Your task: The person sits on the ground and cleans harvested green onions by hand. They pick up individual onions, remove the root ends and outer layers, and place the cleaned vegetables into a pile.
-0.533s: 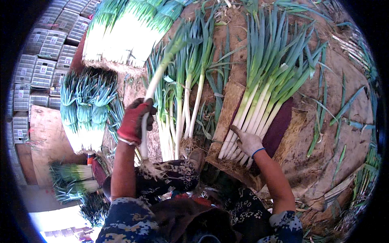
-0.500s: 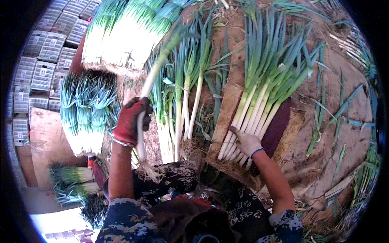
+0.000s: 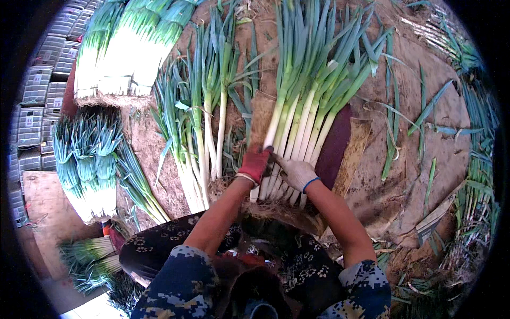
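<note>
I am looking down on bare earth ground [image 3: 419,106] that is carrying everything here, and the biggest thing on it is the fan of green onions [image 3: 313,101] lying at the middle, their white stalks pointing toward me and their green tops running off toward the far edge. They are lying on a dark red strip [image 3: 336,146] and a tan strip [image 3: 355,154] that are showing along the bundle's right side.

By my reading, the step in hand is gathering and evening up this bundle at its root end — both hands are pressing in on the white stalks, side by side. What comes next, I judge, calls for squeezing the stalks tight and keeping the root ends level before anything is wrapped round them.

To the left, a looser row of green onions [image 3: 204,133] is lying just beside the bundle, apart from it. Further left, tied bunches [image 3: 87,165] are stacked near the left edge of the ground, with more white-stalked bunches [image 3: 127,48] at the far left corner and grey crates [image 3: 37,101] beyond.

The left hand [image 3: 256,164], in a red glove, is curling its grip over the bundle's left stalks, forearm bare and reaching forward. The right hand [image 3: 297,173], in a white glove with a blue cuff, is lying across the stalks with fingers closing on them — both grips are closed on the onions.
</note>
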Tool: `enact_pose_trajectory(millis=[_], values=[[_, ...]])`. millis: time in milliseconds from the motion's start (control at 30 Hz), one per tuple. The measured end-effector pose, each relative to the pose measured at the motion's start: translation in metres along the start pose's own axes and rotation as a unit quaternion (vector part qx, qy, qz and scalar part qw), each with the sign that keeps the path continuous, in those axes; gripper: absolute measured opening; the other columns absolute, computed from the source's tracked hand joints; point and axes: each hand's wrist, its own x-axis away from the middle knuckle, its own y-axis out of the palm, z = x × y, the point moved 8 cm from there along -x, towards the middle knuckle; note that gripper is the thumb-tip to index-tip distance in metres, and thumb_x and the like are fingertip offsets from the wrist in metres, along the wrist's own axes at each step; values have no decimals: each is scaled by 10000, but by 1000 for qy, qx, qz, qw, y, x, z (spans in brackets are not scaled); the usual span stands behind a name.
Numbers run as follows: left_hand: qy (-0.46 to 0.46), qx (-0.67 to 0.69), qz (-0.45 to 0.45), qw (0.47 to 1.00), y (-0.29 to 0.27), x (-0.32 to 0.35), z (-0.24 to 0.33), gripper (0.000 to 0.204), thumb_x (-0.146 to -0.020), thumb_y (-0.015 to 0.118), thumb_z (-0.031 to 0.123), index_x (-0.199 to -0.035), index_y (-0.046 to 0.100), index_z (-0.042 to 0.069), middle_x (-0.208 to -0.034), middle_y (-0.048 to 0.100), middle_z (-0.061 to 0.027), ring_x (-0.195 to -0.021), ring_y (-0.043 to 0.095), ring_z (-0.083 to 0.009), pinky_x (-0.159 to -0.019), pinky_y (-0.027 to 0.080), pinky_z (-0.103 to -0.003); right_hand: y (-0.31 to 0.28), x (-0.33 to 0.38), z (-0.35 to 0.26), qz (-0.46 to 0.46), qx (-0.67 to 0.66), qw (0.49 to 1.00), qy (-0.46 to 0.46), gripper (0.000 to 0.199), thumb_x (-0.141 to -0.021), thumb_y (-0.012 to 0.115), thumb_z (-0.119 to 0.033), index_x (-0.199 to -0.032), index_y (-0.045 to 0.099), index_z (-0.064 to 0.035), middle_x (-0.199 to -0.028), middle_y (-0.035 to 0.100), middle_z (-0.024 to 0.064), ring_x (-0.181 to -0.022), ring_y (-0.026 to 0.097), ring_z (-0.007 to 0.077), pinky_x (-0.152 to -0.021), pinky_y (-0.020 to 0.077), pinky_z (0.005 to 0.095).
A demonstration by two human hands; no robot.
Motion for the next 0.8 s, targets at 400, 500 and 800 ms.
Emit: enact_pose_trajectory(millis=[400, 500, 800], values=[[22, -284, -353, 891, 25, 12, 58, 422, -851, 598, 306, -1037, 512, -62, -963, 627, -290, -944, 621, -410, -801, 497, -450, 10, 2, 23, -25, -23, 999, 32, 649, -834, 554, -198, -1420, 282, -252, -892, 643, 200, -788, 641, 379, -679, 514, 490], [4, -380, -361, 852, 25, 2, 61, 394, -839, 618, 296, -1054, 529, -22, -933, 643, -269, -919, 635, -401, -782, 507, -452, 9, 1, 18, -11, -23, 999, 34, 601, -843, 462, -123, -1402, 332, -301, -903, 651, 201, -811, 655, 349, -682, 526, 468], [-15, -259, -100, 961, 19, 45, 40, 269, -872, 467, 139, -1106, 405, 23, -973, 598, -229, -882, 612, -414, -722, 503, -482, 1, 10, 15, 10, -134, 991, 16, 751, -781, 559, -123, -1444, 220, -222, -983, 613, 247, -886, 616, 408, -766, 499, 488]])
